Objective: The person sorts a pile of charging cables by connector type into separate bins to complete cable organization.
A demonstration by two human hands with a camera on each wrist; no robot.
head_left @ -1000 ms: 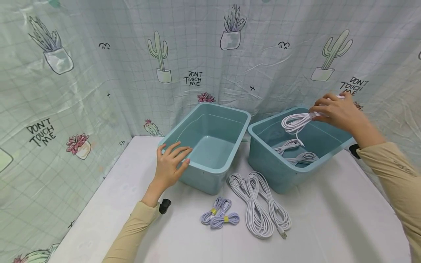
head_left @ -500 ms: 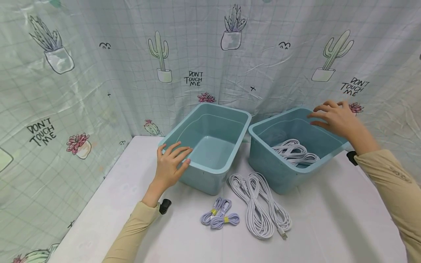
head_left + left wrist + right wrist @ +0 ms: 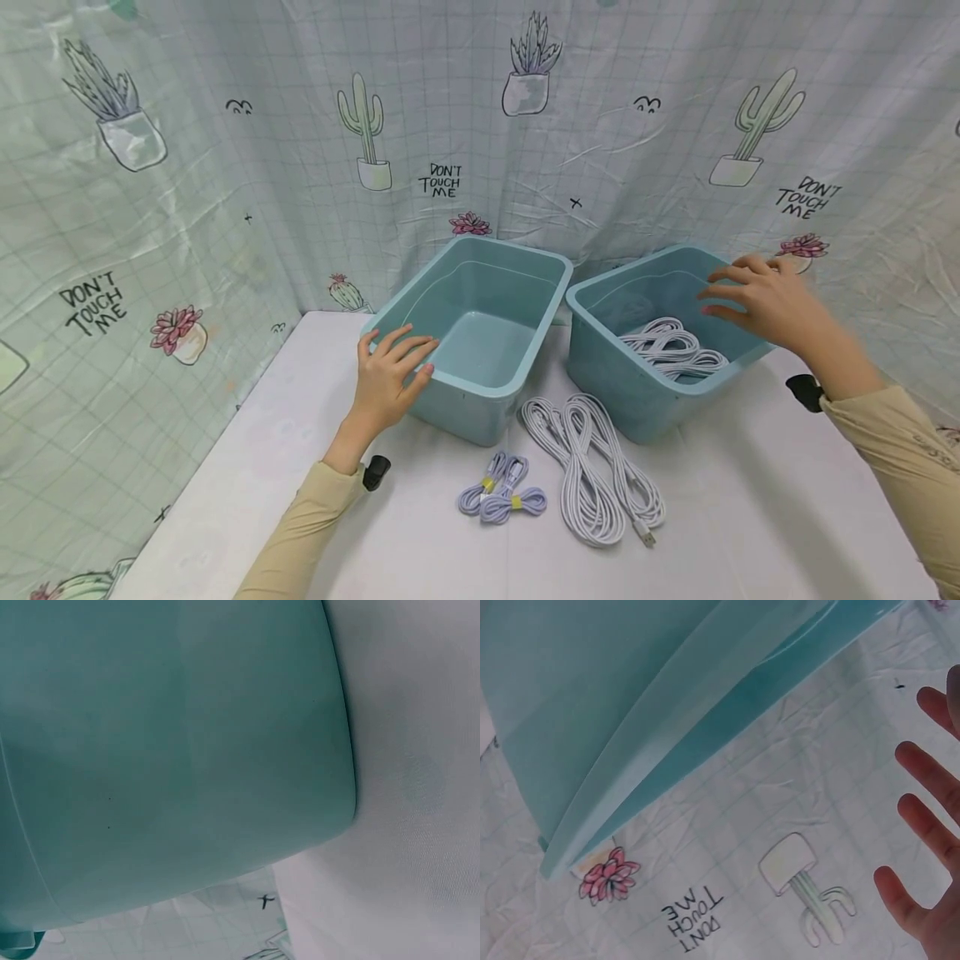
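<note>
White cables (image 3: 675, 350) lie in a bin (image 3: 637, 408) below the right hand's (image 3: 768, 304) spread fingers (image 3: 727, 293); left fingers (image 3: 422, 350) spread.

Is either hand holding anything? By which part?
Nothing is held: the right hand hovers near the right bin; the left hand lies loosely at the left bin's rim.

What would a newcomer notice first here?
Probably the central teal plastic bin, a left hand at its rim, and the matching right bin, holding coiled white cables, with a right hand near its right rim. Behind hangs a pale cactus-printed curtain reading "DON'T TOUCH ME"; bundled lilac cables lie in front.
</note>
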